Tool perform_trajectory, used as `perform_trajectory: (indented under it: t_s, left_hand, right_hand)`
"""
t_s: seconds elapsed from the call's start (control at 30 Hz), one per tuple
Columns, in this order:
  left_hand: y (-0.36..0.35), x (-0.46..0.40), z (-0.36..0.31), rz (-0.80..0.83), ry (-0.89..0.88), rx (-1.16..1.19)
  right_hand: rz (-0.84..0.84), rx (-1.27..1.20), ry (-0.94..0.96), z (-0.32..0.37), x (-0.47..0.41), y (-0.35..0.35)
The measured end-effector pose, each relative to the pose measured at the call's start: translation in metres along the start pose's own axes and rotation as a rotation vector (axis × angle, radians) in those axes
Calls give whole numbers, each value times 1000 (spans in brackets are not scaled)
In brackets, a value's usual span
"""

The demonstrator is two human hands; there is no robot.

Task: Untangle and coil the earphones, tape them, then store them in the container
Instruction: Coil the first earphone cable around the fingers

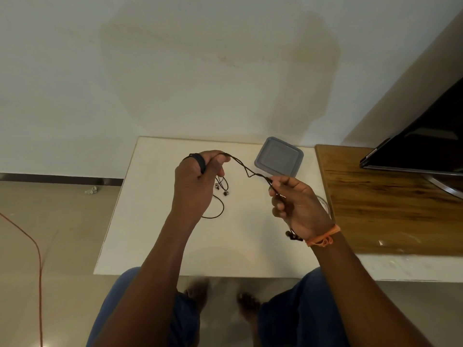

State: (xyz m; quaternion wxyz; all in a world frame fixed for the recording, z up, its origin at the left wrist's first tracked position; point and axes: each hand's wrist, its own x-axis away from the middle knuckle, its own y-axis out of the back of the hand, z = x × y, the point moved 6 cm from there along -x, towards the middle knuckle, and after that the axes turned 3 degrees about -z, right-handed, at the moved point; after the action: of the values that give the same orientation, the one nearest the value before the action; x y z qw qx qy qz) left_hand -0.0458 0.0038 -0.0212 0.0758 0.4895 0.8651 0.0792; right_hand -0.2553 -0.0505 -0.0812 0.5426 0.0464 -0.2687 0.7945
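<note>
Black earphones (246, 169) stretch as a twisted cable between my two hands above the white table (155, 236). My left hand (195, 181) holds several turns of the cable wound round its fingers, and two earbuds dangle below it with a loose loop beside my left wrist. My right hand (298, 209) pinches the cable between thumb and fingers, and the plug end hangs out under its wrist. The grey lidded container (278, 156) sits at the table's back right, beyond my right hand. A clear tape roll (324, 202) peeks out behind my right hand, mostly hidden.
A wooden board (390, 204) lies to the right of the white table, with a dark screen (426, 146) standing on it. An orange cord (35, 246) runs over the floor at left. My knees and feet are below the table's front edge.
</note>
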Motion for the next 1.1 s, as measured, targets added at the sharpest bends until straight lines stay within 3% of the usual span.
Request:
perform_trajectory:
  t_s: [0.27, 0.47, 0.63, 0.77, 0.93, 1.1]
  left_hand:
    - [-1, 0, -3, -6, -59, -96]
    - [12, -3, -6, -97, -85, -127]
    - [14, -2, -7, -103, -70, -106]
    - [19, -5, -9, -127, -75, -110]
    - [17, -3, -8, -107, -58, -117]
    - [16, -3, -10, -101, -45, -88]
  right_hand:
    - [67, 361, -193, -25, -5, 4]
    - [-14, 515, -112, -18, -8, 9]
    - [51, 477, 35, -10, -8, 6]
    - [87, 493, -11, -20, -10, 8]
    - [-34, 452, -126, -28, -14, 12]
    - [-17, 383, -30, -22, -15, 6]
